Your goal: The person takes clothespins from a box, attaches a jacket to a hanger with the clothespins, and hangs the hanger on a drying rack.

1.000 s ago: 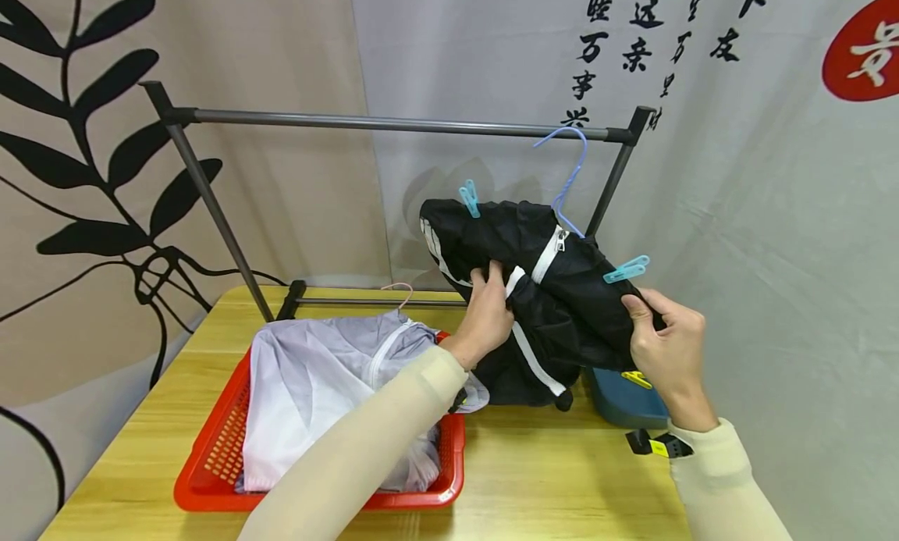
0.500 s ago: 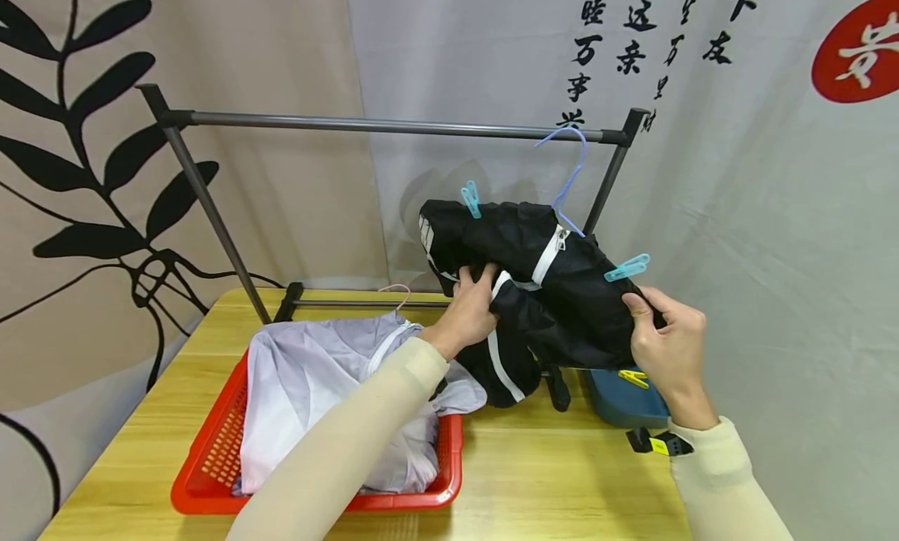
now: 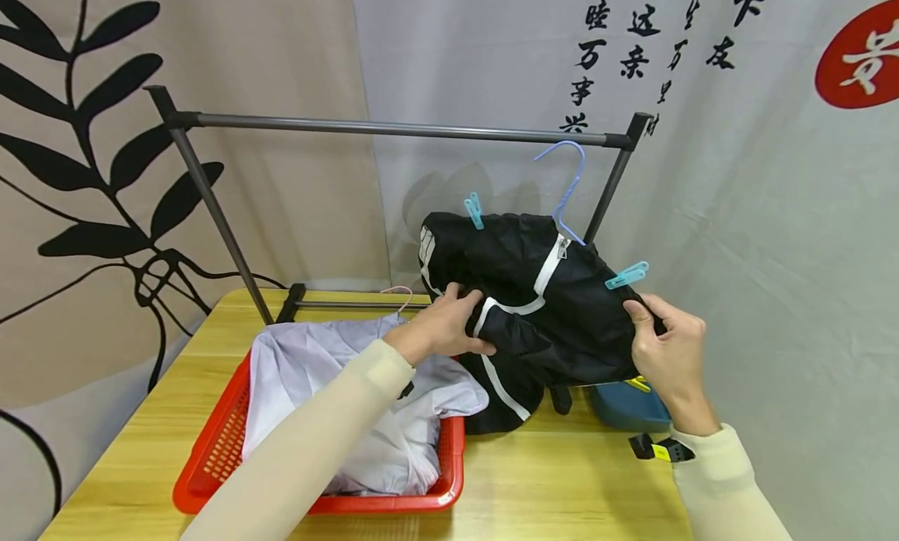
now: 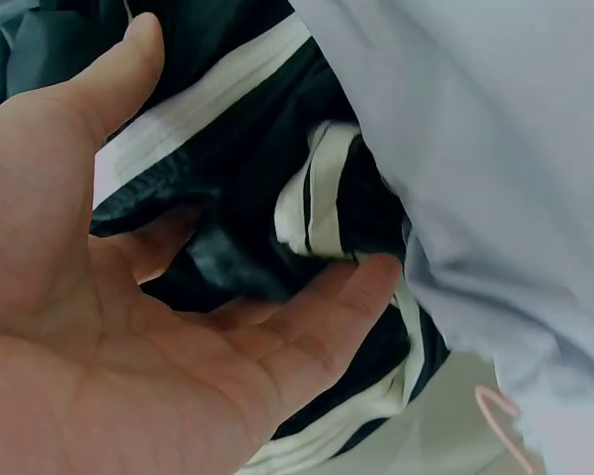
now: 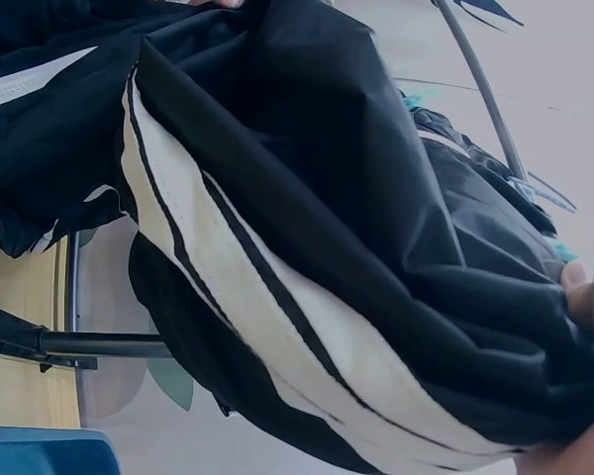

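I see the right hand (image 3: 670,346) pinching the shiny black, white-trimmed fabric garment (image 3: 565,322); the left hand (image 3: 444,322) is spread, fingers (image 4: 322,332) apparently touching it.

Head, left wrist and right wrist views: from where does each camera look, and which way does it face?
Head: worn on the head, facing forward and down at the black fabric garment with white trim; left grip, right grip and cream sleeves show.
Left wrist: on that wrist, facing the black garment and pale lilac-grey fabric garment; left grip shows.
Right wrist: on that wrist, facing the black garment; right grip partly shows.
Shared by head and right wrist: rounded blue plastic box.
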{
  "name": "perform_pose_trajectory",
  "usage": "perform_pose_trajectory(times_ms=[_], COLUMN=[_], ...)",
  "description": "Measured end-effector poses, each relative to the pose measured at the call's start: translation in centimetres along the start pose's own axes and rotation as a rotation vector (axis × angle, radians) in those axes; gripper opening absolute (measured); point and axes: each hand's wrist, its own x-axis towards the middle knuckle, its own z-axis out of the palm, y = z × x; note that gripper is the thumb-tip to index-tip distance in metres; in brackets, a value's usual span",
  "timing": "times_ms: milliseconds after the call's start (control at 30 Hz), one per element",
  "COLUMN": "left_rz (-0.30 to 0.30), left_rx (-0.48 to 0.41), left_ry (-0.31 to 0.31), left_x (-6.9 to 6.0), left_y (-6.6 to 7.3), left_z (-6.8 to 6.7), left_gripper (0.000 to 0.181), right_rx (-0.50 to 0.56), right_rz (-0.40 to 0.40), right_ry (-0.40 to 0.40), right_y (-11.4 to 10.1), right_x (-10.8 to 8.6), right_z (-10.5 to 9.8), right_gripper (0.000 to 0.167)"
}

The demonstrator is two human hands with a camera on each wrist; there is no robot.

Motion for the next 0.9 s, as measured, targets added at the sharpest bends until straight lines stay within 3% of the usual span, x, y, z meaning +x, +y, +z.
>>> perform_pose_trajectory(times_ms=[200,400,900], left_rz=[0.055,0.112,0.126], left_rx=[0.023,0.024,-0.025], left_ry=[0.031,0.113,0.367], left_x=[-2.1,-4.1,-7.4], left_y=[-0.8,-1.8,-5.4], left_z=[-0.9,-1.9,-4.2], left_gripper=[0.082,0.061,0.037], right_rx=[-0.003,-0.011,-0.014], right_rz=[0.004,0.007,-0.013], right_ry=[-0.002,-0.003,0.02], right_y=[-0.1,-0.1,-0.1], right_x=[0.0,0.0,-0.1], right_z=[-0.2,-0.2,-0.4], right_gripper=[0.01,0.009,0.009])
